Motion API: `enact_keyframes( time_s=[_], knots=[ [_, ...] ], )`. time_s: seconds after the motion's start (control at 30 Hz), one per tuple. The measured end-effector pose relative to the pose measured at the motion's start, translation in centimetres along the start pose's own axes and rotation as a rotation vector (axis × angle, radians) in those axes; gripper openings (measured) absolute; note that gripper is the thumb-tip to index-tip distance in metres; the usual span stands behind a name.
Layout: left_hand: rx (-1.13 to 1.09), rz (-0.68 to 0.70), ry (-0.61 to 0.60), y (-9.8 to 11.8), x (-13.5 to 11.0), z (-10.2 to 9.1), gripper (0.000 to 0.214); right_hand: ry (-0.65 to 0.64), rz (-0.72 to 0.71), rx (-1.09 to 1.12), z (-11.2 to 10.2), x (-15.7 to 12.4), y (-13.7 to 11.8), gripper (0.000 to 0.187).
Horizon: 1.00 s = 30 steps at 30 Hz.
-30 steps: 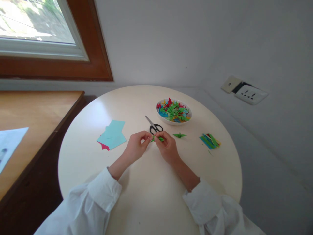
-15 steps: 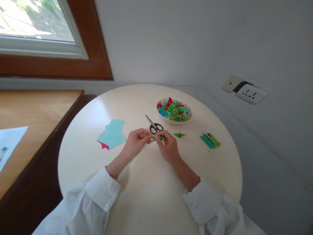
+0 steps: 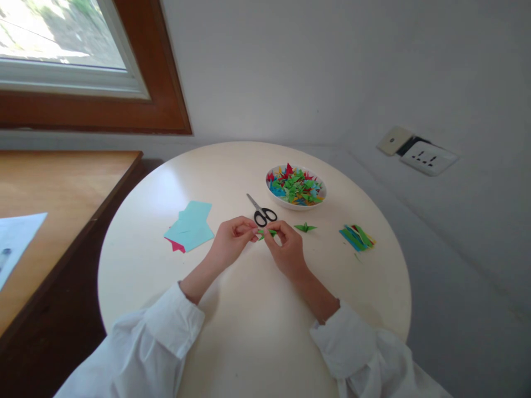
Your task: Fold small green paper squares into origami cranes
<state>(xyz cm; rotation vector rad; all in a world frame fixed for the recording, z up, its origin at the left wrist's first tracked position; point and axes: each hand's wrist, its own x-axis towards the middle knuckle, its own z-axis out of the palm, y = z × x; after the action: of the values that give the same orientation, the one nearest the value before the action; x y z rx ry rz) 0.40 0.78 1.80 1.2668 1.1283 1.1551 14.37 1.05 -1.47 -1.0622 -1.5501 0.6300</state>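
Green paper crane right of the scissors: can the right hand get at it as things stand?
Likely yes: the crane lies close to the right hand, with only table between. However, that hand is pinching a green folded piece, which it might have to release first.

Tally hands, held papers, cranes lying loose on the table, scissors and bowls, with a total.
Hands: 2 (left hand, right hand)
Held green paper: 1
Loose green crane: 1
Scissors: 1
Bowl: 1
Total: 6

A round table [image 3: 253,342] bears pale-blue sheets [image 3: 191,225], scissors [image 3: 259,209], a bowl [image 3: 295,207], green crane [image 3: 306,227] and paper strips [image 3: 357,237].
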Motion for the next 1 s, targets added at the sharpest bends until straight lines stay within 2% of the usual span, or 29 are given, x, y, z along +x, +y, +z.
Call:
enact_keyframes(
  time_s=[0.4,0.7,1.0],
  knots=[
    [-0.022,-0.016,-0.005,-0.3,-0.1,0.0,0.021,0.007,0.006,0.021,0.0,-0.1,0.3,0.003],
    [-0.053,-0.042,0.048,0.1,-0.3,0.2,0.021,0.019,-0.028,0.036,-0.1,-0.3,0.0,0.002],
    [-0.146,-0.069,0.063,0.7,-0.7,0.5,0.025,0.048,-0.154,-0.015,-0.2,-0.3,-0.7,0.004]
  ],
)
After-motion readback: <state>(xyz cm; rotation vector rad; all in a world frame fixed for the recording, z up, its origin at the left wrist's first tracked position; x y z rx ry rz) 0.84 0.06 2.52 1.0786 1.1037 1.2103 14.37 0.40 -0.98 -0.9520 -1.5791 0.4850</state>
